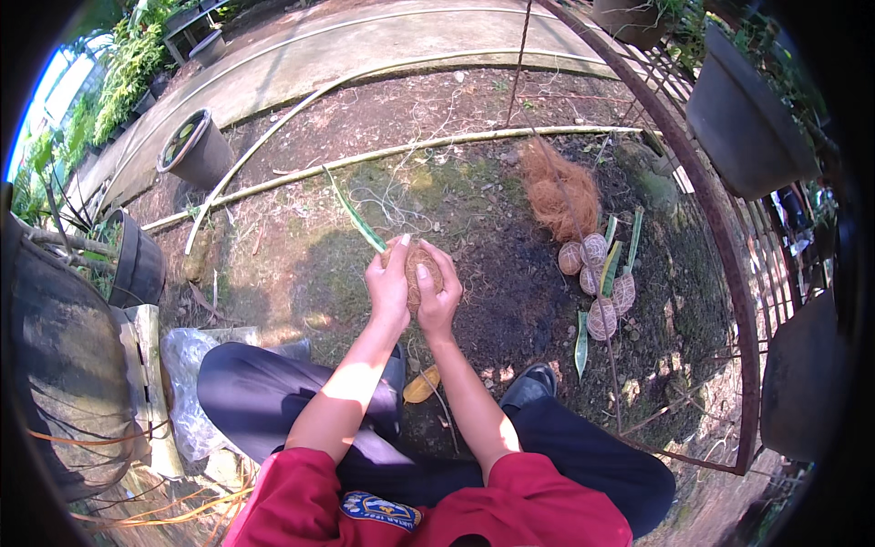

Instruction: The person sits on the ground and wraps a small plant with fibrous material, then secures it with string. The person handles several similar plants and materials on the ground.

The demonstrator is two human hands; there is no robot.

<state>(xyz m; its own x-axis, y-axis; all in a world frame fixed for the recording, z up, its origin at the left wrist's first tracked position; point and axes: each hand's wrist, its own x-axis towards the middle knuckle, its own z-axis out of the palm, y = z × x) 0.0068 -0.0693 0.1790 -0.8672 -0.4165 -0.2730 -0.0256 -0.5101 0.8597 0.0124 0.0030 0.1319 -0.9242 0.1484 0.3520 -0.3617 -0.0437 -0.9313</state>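
Observation:
Between my two hands is a ball of brown coconut fibre [414, 273], with a striped snake plant leaf [360, 222] sticking out at its upper left. My left hand [388, 284] presses the ball from the left, near the base of the leaf. From the right, my right hand [438, 290] closes round it, thumb on top. Loose pale string [403, 205] lies tangled on the soil beyond the hands. To the right rest several string-wrapped fibre balls [602, 319], some with snake plant leaves [610, 269] in them. Behind these lies a heap of loose orange-brown coconut fibre [557, 188].
A rusty metal frame [718, 198] rises at the right, beside large dark plant pots [745, 116]. Pale poles [437, 142] cross the ground ahead. Clear plastic [188, 390] lies by the left knee, near a large dark container [68, 369]. A yellow leaf [422, 385] lies between the feet.

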